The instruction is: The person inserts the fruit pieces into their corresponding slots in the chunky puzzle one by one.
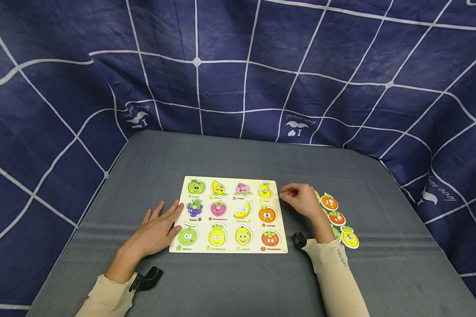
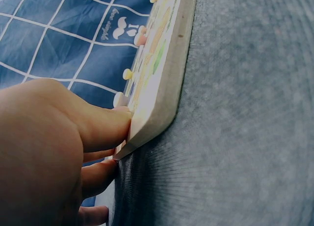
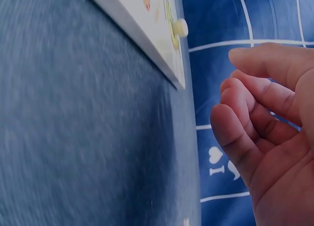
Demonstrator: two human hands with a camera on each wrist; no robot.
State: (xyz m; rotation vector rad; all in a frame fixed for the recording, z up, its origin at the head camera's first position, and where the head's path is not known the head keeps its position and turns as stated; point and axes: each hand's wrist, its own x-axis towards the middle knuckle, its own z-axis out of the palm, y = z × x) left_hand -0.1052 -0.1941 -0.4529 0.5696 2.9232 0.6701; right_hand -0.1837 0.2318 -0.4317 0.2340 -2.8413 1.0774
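Observation:
A pale fruit puzzle board (image 1: 230, 240) lies flat, printed with rows of labelled cartoon fruits. My left hand (image 1: 152, 234) rests on its left edge, fingers spread and nearly straight. In the left wrist view the thumb (image 2: 105, 128) touches the board's edge, and small knobs stand up from the board. Just off the upper right corner is my right hand (image 1: 303, 201), its fingers loosely bent and holding nothing. The right wrist view shows a gap between thumb and fingers, and a yellow knob (image 3: 180, 28) on the board near that corner.
Right of the board, partly behind my right hand and wrist, lie several loose fruit pieces, among them an orange (image 1: 329, 202), a persimmon (image 1: 336, 218) and a pineapple (image 1: 350, 238). A grey cloth covers the table (image 1: 230, 286). Blue checked fabric (image 1: 222, 83) hangs around its back and sides.

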